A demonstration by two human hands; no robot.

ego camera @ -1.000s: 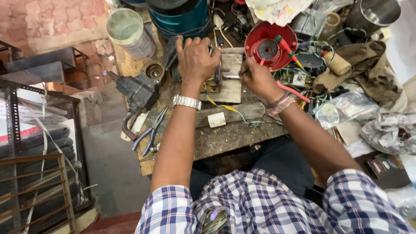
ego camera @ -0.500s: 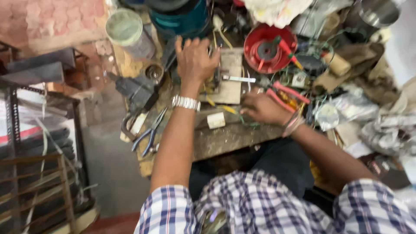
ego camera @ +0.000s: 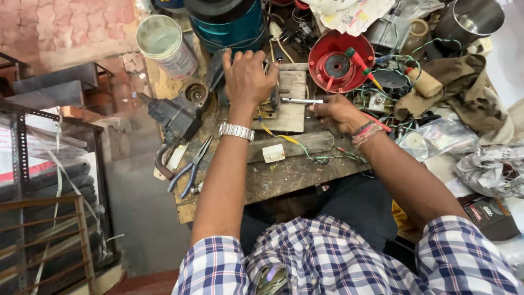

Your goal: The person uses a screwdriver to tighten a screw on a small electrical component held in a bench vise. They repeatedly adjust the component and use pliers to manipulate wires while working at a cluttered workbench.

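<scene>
A small metal part [ego camera: 271, 104] sits on a wooden block [ego camera: 292, 101] on the bench [ego camera: 284, 175]. The left hand [ego camera: 248, 76] lies curled over it, pressing down, seemingly to steady it. The right hand [ego camera: 338, 112] is closed around a silver-shafted tool [ego camera: 300, 101], its tip reaching toward the part. Beyond the right hand lies a red round housing [ego camera: 338, 60]; pliers [ego camera: 191, 166] rest below the left hand's wrist.

Left hand [ego camera: 248, 76] palm-down, fingers curled; right hand [ego camera: 338, 112] fisted, both arms extended.
</scene>
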